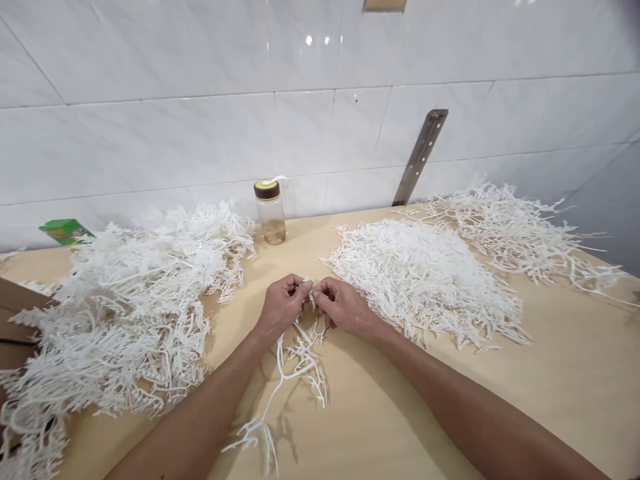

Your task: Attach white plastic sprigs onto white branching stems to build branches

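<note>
My left hand (286, 303) and my right hand (341, 303) meet over the middle of the table, thumbs and fingers pinched close together. Between them they grip the upper end of a white branching plastic sprig (283, 377), whose forked stems hang down toward me. The exact spot where the fingertips pinch is partly hidden. Just right of my right hand lies a heap of small white pieces (420, 273). On the left spreads a large tangled pile of white branched sprigs (145, 300).
A clear bottle with a dark and yellow lid (271, 213) stands near the wall. A metal bar with holes (420, 158) leans against the tiles. More bare white branches (530, 230) lie at the far right. A green box (67, 231) and a brown carton (23, 313) are at the left.
</note>
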`<state>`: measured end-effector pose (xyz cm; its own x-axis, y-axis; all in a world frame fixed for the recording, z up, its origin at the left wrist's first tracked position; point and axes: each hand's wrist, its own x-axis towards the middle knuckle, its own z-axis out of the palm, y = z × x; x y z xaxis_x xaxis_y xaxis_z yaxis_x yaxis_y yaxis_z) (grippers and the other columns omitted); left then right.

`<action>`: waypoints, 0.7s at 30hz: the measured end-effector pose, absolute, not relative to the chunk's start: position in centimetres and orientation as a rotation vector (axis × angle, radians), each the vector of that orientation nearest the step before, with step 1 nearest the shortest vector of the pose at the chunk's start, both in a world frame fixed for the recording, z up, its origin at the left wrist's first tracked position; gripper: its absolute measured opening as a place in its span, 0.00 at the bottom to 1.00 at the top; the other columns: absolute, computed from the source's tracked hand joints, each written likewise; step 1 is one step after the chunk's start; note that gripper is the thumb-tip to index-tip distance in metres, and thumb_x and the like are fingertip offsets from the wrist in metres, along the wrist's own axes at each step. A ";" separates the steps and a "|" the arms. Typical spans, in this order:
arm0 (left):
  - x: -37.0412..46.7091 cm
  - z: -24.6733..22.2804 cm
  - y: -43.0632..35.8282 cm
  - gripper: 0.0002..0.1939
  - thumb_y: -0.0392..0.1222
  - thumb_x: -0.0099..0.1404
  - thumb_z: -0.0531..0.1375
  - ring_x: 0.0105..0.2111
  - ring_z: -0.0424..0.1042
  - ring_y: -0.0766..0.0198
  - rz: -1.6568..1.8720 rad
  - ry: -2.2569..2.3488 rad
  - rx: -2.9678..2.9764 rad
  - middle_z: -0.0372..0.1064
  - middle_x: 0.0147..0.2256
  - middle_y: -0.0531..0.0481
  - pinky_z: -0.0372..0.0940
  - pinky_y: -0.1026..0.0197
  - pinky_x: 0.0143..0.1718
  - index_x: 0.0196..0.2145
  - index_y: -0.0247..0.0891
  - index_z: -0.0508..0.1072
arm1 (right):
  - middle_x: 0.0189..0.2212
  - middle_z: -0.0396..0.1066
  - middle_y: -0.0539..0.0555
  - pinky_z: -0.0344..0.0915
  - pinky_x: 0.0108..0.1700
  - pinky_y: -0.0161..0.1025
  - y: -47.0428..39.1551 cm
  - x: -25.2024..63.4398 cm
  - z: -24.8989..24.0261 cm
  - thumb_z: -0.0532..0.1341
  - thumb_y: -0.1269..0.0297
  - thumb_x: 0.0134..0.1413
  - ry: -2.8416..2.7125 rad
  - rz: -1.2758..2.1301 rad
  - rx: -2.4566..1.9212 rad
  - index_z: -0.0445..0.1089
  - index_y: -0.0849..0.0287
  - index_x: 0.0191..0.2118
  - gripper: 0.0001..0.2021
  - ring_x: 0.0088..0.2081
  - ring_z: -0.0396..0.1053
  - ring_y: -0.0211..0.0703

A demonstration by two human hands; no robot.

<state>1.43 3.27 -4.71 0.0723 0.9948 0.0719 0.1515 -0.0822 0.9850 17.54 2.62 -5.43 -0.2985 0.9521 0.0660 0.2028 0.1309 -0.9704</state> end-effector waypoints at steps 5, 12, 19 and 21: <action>1.3 -4.7 3.5 0.16 0.53 0.57 0.63 0.13 0.59 0.72 1.134 1.166 1.376 0.61 0.16 0.58 0.55 0.68 0.15 0.26 0.37 0.68 | 0.22 0.66 0.44 0.62 0.17 0.29 2.5 17.3 -5.5 0.58 0.61 0.56 -1.642 1.260 -1.169 0.64 0.58 0.32 0.06 0.15 0.65 0.31; 1.2 -4.8 3.6 0.18 0.54 0.55 0.65 0.14 0.58 0.72 1.101 1.123 1.378 0.61 0.15 0.58 0.54 0.68 0.16 0.26 0.36 0.68 | 0.20 0.63 0.42 0.62 0.17 0.31 2.1 17.0 -5.5 0.59 0.64 0.52 -1.670 1.178 -1.220 0.62 0.56 0.31 0.04 0.15 0.64 0.33; 1.0 -5.3 4.1 0.16 0.51 0.52 0.67 0.17 0.59 0.72 1.090 1.129 1.381 0.62 0.18 0.57 0.55 0.67 0.19 0.26 0.36 0.68 | 0.22 0.66 0.47 0.61 0.24 0.33 2.0 16.7 -5.9 0.58 0.67 0.50 -1.795 0.882 -1.235 0.62 0.56 0.29 0.03 0.23 0.64 0.36; 1.2 -5.5 4.1 0.13 0.49 0.53 0.65 0.19 0.60 0.71 1.129 1.183 1.432 0.62 0.19 0.57 0.55 0.67 0.22 0.26 0.36 0.69 | 0.25 0.68 0.49 0.61 0.27 0.35 2.2 16.7 -6.3 0.57 0.67 0.50 -1.842 0.794 -1.212 0.62 0.57 0.29 0.02 0.26 0.63 0.37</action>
<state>1.20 4.11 -5.54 0.1127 0.9897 0.0877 0.1338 -0.1026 0.9857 16.73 2.18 -6.29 -0.2438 0.9329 0.2652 0.4478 0.3508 -0.8224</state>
